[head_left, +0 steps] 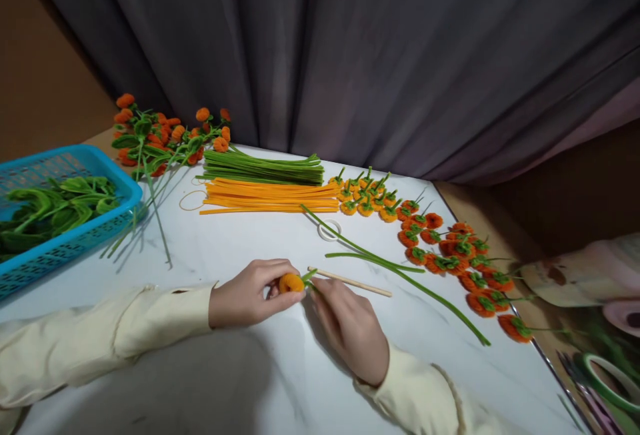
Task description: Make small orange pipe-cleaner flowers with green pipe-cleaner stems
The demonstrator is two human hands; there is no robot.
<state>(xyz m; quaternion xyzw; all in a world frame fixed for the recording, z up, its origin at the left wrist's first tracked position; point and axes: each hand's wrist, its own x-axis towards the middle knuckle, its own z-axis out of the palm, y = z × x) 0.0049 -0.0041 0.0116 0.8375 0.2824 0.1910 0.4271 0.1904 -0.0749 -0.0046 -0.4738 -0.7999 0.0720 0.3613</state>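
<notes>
In the head view, my left hand (pixel 257 293) pinches a yellow-orange pipe-cleaner flower head (pixel 291 283) between thumb and fingers. My right hand (pixel 350 325) is closed at the flower's right side, its fingertips on a short green pipe cleaner (pixel 310 275) that joins the flower. The far end of that green piece is hidden behind my fingers. Just beyond my right hand lies a thin wooden stick (pixel 355 282). Two loose green pipe cleaners (pixel 370 258) cross on the table behind it, near a small white ring (pixel 330 229), perhaps a tape roll.
Bundles of green pipe cleaners (pixel 265 169) and orange pipe cleaners (pixel 270 195) lie at the back. Several yellow flower heads (pixel 365 205) and orange flower heads (pixel 457 248) stand rightward. A blue basket (pixel 75 235) of leaves and stemmed orange flowers (pixel 163 131) are left. Green tape (pixel 613 381) sits right.
</notes>
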